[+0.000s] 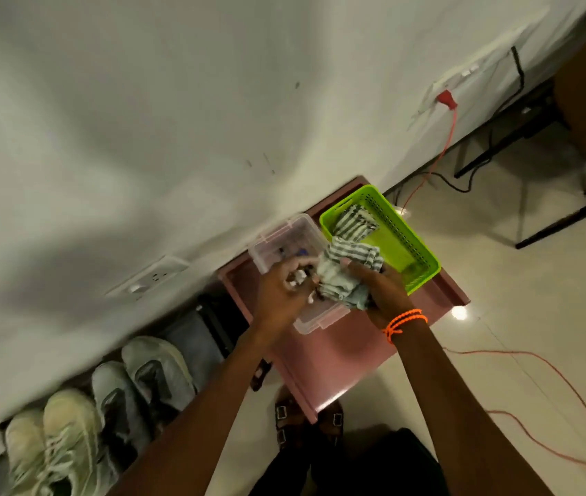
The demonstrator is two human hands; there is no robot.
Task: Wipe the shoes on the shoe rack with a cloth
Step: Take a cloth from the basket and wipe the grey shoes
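right hand (379, 288) with its grip clenched on a striped cloth (345, 273), above a pink counter (334, 356); left hand (281, 293) curled over a clear plastic box (284, 241), whether grasping something cannot be told; green basket (406, 241) just beside, holding another striped cloth (354, 221); pale shoes (102, 406) lined along the shoe rack (209, 316) at left, against the white wall (141, 119); orange cord (549, 370) trailing across the floor (499, 281).

This looks like a home entryway or living room corner: sneakers (148, 374) lined along a white wall (141, 119) fitted with socket plates (148, 281), glossy floor tiles (534, 298), and a red extension cord (441, 152) trailing down.
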